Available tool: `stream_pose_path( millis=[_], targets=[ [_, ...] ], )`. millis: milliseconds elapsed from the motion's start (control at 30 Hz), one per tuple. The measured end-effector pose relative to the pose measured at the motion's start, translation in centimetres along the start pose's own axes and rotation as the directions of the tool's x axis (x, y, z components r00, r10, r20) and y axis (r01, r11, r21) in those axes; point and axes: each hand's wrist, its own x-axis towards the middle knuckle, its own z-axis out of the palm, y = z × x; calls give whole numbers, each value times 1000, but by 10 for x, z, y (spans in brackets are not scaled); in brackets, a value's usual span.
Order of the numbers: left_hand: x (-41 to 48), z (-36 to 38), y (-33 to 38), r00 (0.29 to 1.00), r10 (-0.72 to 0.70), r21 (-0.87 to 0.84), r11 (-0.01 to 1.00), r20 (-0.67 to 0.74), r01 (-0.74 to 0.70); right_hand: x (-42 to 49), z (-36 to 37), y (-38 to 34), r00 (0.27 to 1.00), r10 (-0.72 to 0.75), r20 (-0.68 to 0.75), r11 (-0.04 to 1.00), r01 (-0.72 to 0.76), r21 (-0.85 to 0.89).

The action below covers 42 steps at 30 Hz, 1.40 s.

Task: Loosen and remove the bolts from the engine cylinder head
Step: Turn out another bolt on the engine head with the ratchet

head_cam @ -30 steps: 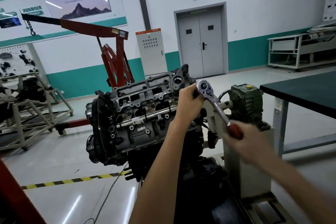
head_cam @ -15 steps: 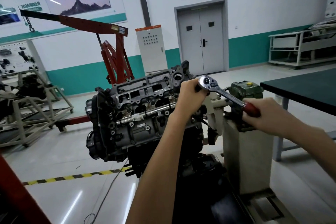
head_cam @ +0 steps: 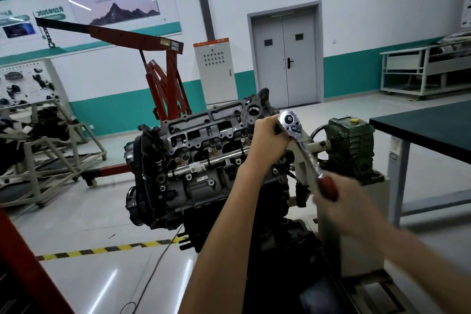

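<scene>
The engine (head_cam: 193,168) hangs on its stand with the grey cylinder head (head_cam: 211,125) tilted toward me. A chrome ratchet wrench (head_cam: 298,140) with a red handle sits at the head's right end. My left hand (head_cam: 267,140) is curled round the socket end just under the ratchet head, hiding the bolt and socket. My right hand (head_cam: 341,201) grips the red handle low and to the right, blurred by motion. Several bolts show along the head's face.
The stand's green gearbox (head_cam: 351,145) and grey pedestal (head_cam: 354,232) are right behind the wrench. A dark-topped workbench (head_cam: 433,130) stands at the right. A red engine hoist (head_cam: 163,79) is behind the engine. Yellow-black floor tape (head_cam: 107,250) and a cable lie below.
The ratchet handle swung up to the right half a second ago and has now swung back down toward me, with my right hand following. My left hand stays at the socket.
</scene>
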Motion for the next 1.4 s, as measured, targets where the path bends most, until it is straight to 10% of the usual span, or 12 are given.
stream_pose_path(
  millis=[200, 500, 833, 1133, 1400],
  targets=[
    [-2, 2, 4, 1000, -5, 18, 1000, 3, 5, 31, -61, 9, 986, -155, 68, 933, 168, -319],
    [-3, 6, 0, 997, 54, -25, 998, -46, -55, -13, 87, -35, 951, 255, -176, 862, -141, 487],
    [-3, 7, 4, 1000, 6, -35, 999, -19, -7, 29, -63, 12, 989, -134, 70, 936, 149, -319],
    [-8, 3, -1, 999, -3, -80, 997, -36, 0, -16, 87, -46, 955, 257, -151, 848, -147, 509],
    [-3, 2, 6, 999, -41, -14, 999, 7, 41, 22, -59, 4, 990, -89, 113, 961, 115, -251]
  ],
)
